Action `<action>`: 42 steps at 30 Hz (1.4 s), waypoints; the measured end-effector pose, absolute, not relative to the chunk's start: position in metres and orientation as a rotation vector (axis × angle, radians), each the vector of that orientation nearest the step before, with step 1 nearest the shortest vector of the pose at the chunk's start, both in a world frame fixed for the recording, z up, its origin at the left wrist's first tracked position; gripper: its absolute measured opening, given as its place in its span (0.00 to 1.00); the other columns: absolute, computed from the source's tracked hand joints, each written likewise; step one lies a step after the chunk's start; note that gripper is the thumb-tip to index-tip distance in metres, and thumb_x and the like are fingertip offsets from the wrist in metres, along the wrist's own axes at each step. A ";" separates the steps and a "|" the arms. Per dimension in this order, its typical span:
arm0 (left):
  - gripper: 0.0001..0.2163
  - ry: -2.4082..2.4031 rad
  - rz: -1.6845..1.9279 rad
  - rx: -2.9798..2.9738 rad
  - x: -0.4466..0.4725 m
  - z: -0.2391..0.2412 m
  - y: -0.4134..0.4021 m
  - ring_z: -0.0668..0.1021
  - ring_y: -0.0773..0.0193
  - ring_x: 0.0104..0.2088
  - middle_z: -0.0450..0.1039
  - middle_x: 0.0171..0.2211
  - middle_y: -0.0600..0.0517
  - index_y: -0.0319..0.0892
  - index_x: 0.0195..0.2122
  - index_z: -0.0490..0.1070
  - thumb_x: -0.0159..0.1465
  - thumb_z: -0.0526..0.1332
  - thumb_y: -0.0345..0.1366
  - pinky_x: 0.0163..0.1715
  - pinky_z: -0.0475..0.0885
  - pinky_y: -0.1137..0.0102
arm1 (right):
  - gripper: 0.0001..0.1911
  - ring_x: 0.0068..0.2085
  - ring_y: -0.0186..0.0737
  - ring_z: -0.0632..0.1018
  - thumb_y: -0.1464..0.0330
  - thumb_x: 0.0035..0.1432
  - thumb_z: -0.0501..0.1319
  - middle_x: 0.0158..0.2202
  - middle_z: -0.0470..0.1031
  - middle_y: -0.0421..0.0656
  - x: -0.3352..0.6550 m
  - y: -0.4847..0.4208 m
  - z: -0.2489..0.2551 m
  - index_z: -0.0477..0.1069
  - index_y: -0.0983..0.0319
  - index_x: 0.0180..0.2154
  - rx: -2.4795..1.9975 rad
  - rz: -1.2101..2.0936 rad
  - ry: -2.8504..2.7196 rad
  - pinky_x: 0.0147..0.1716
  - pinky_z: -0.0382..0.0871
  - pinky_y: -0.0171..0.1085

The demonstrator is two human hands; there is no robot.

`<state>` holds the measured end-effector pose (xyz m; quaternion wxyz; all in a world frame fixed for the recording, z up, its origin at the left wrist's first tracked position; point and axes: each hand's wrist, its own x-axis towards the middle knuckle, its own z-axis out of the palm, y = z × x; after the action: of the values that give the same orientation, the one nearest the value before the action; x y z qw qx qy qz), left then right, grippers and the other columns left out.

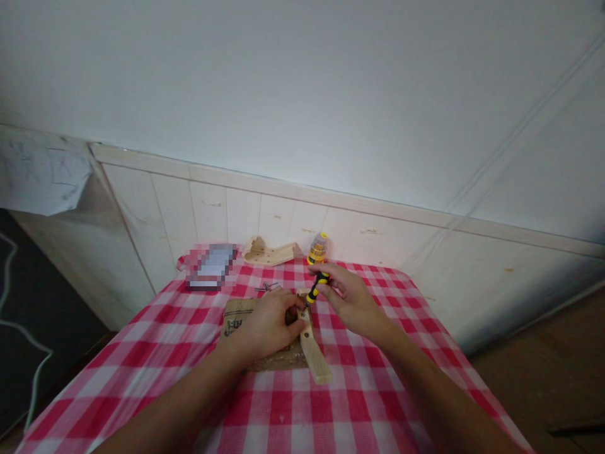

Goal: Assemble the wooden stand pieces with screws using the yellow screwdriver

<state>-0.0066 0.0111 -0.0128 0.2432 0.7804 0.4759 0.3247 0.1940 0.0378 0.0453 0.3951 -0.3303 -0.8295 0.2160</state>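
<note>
Yellow and black, the screwdriver (317,287) is grasped by its handle in the fingers of the right hand (350,299), its shaft slanting down to the upper part of a pale wooden piece (316,356). I take this wooden piece as my dial's centre: it lies on the counter (283,422), its near end pointing between five and six. The right hand sits toward one to two o'clock, its fingers above the wood and around the handle. The left hand (271,318) comes in from ten; its thumb and index finger are at the wood's left side, close to the shaft's tip, but I cannot tell whether they clamp it or merely steady it.

I count one screwdriver and two wooden pieces: this one, with two dark round spots showing, and a curved wooden piece (270,253) at eleven, near the wall. One yellow-capped bottle (317,249) stands at twelve, and one pixelated flat device (212,268) lies at ten. Thin metal bits (267,287) cross each other at eleven, too small for me to count. One printed brown packet (239,309) lies at ten, partly hidden by the left hand.
</note>
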 end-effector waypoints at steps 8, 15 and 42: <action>0.05 1.281 0.899 2.124 -0.007 -0.013 0.012 0.76 0.58 0.38 0.79 0.37 0.50 0.43 0.36 0.77 0.59 0.65 0.35 0.41 0.69 0.63 | 0.16 0.51 0.47 0.82 0.67 0.67 0.60 0.53 0.82 0.48 0.195 0.038 0.044 0.76 0.55 0.54 -0.844 0.610 -2.065 0.49 0.78 0.45; 0.04 1.292 0.888 2.136 -0.007 -0.010 0.010 0.76 0.58 0.37 0.78 0.35 0.51 0.43 0.35 0.76 0.60 0.64 0.35 0.39 0.68 0.64 | 0.15 0.52 0.49 0.81 0.65 0.69 0.59 0.49 0.82 0.49 0.193 0.034 0.051 0.77 0.55 0.54 -0.819 0.567 -2.142 0.50 0.77 0.47; 0.03 1.294 0.867 2.157 -0.006 -0.006 0.009 0.77 0.57 0.38 0.79 0.35 0.50 0.43 0.34 0.76 0.60 0.63 0.30 0.40 0.68 0.64 | 0.11 0.36 0.42 0.81 0.65 0.62 0.66 0.38 0.81 0.44 0.188 0.030 0.047 0.77 0.57 0.46 -0.898 0.416 -2.028 0.37 0.78 0.39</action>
<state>-0.0064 0.0089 -0.0060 0.2382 0.7873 0.4724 0.3165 0.1878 0.0296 0.0473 0.4283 -0.3595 -0.8121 0.1667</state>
